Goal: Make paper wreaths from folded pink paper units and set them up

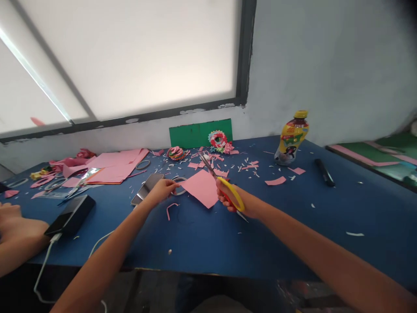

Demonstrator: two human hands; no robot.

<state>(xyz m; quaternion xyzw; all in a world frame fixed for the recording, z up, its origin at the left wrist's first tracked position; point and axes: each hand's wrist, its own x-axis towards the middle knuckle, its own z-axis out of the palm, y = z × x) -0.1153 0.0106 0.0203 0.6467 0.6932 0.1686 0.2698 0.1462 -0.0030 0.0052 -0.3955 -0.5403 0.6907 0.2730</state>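
Observation:
My left hand pinches the left corner of a pink paper square held just above the blue table. Scissors with yellow and red handles are gripped in my right hand, their blades pointing up and away along the paper's right edge. A smartphone and a tape ring lie just beyond my left hand.
Pink paper scraps litter the table. A stack of pink sheets lies at the back left, paper flowers and a green card by the wall. A yellow bottle and a black marker are at right. Another person's arm and a power bank are at left.

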